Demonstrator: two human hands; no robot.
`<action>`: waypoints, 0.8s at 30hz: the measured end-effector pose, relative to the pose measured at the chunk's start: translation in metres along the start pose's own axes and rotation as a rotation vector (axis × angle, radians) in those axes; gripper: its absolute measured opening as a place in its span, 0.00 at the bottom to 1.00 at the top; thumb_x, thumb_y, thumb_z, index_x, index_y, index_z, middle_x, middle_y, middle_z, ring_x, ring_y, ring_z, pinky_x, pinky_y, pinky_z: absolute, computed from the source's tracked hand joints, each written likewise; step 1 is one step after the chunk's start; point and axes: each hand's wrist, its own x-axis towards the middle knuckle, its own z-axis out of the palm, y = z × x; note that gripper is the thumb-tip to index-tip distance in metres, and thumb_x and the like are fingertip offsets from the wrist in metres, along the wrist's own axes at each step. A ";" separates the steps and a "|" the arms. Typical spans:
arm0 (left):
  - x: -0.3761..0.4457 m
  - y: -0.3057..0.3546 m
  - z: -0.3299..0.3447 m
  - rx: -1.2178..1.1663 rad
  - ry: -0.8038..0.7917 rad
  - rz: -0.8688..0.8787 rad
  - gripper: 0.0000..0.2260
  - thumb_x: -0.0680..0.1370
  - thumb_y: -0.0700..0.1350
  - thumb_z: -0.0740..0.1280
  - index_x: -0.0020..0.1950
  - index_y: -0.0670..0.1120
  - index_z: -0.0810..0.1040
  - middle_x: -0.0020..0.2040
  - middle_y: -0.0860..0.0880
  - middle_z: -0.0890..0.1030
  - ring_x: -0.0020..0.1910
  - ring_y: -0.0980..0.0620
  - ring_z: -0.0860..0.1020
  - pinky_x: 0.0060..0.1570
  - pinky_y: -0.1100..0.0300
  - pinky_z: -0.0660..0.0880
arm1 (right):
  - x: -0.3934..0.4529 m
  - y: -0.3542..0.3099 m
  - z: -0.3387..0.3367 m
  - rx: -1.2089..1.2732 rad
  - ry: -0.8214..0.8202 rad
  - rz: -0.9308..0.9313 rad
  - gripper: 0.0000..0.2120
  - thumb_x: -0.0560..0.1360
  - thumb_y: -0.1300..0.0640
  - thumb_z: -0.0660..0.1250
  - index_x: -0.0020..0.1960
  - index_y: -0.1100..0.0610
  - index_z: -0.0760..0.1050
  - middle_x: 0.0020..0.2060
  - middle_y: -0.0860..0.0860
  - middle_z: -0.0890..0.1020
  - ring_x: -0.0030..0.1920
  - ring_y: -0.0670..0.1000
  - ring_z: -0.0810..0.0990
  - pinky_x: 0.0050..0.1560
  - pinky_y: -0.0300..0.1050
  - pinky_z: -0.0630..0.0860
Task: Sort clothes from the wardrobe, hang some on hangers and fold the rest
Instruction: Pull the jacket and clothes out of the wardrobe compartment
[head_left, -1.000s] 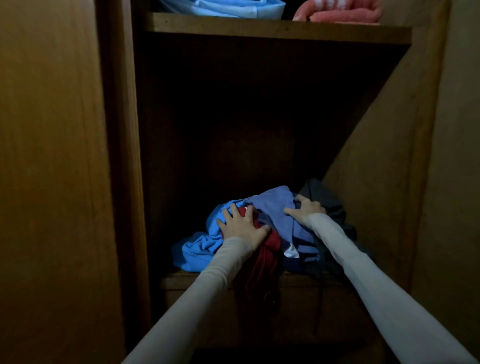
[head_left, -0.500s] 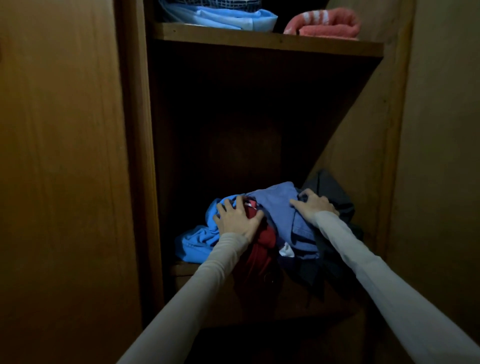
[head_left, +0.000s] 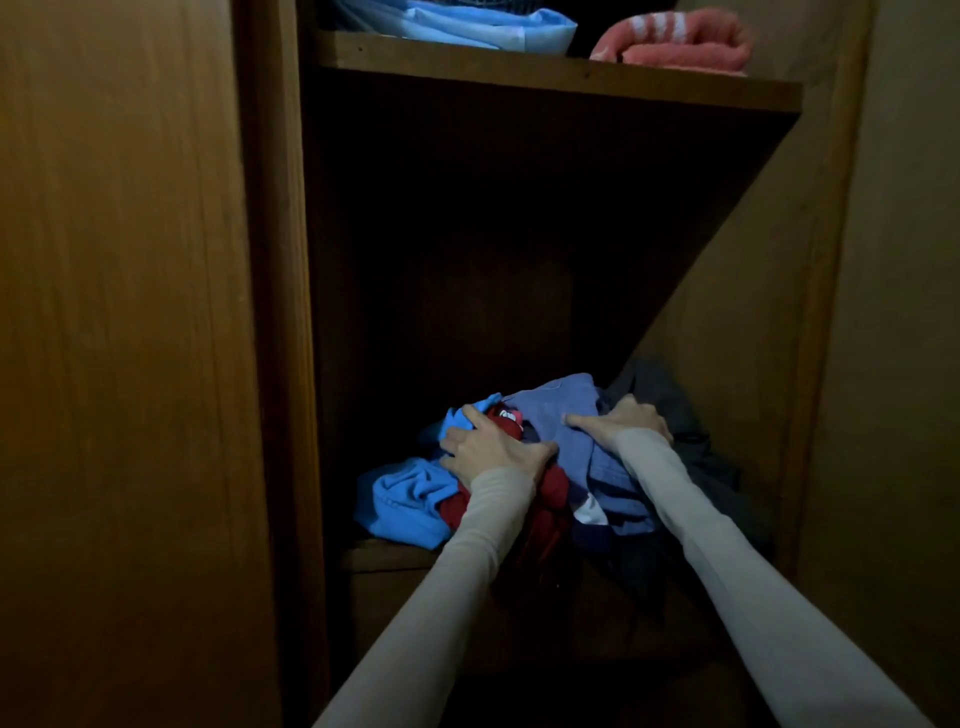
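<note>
While both hands sit buried in the pile (head_left: 561, 467), still the first step: getting clothes out of the wardrobe, with no sorting, hanging or folding begun. Left hand (head_left: 493, 449) curled into the heap, fingers clamped on bright blue cloth (head_left: 410, 493) and red cloth (head_left: 550, 483) together. Right hand (head_left: 626, 418) pressed on the dull blue garment (head_left: 566, 410), thumb stretched toward the left grip, fingers bent over the far edge into dark grey cloth (head_left: 670, 400); looks like a hold, though the fingertips are hidden.

Pile heaped on the lower shelf (head_left: 384, 556), under both grips, some of it spilling over the front edge toward the person.

Next move, as a guess: draw the bundle back and up off the shelf as one armful. Calls for a firm squeeze from both sides, since loose cloth sags and pieces between the grips could slip out. Dangling red and dark ends below the left grip likely to drag on the shelf edge.

Above the grips, an upper shelf (head_left: 519, 67) carrying a folded pale blue item (head_left: 467, 26) and a pink towel (head_left: 680, 41). Left of the left grip, a wooden upright (head_left: 270, 364); right of the right grip, a side wall (head_left: 753, 312) close to the pile, leaving little elbow room there. Very dim inside, so garment types hard to tell.
</note>
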 end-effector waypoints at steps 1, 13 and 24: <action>0.000 0.001 0.002 -0.011 0.026 0.022 0.46 0.65 0.62 0.72 0.72 0.41 0.54 0.68 0.36 0.64 0.68 0.38 0.63 0.66 0.47 0.61 | -0.001 0.000 0.001 -0.027 0.017 -0.043 0.41 0.69 0.36 0.67 0.72 0.60 0.60 0.69 0.59 0.67 0.68 0.60 0.67 0.63 0.53 0.69; -0.017 -0.007 0.005 -0.001 0.197 0.239 0.27 0.69 0.52 0.69 0.62 0.40 0.65 0.60 0.41 0.73 0.61 0.42 0.70 0.59 0.54 0.68 | -0.032 0.013 0.015 -0.079 0.316 -0.273 0.27 0.77 0.45 0.61 0.68 0.60 0.59 0.64 0.62 0.66 0.61 0.62 0.71 0.55 0.55 0.70; -0.028 -0.012 0.000 0.090 0.166 0.156 0.36 0.70 0.67 0.62 0.69 0.46 0.60 0.69 0.39 0.61 0.69 0.39 0.58 0.65 0.42 0.58 | -0.035 0.003 0.016 -0.218 0.316 -0.081 0.42 0.71 0.29 0.55 0.70 0.62 0.62 0.70 0.59 0.57 0.71 0.58 0.52 0.67 0.62 0.56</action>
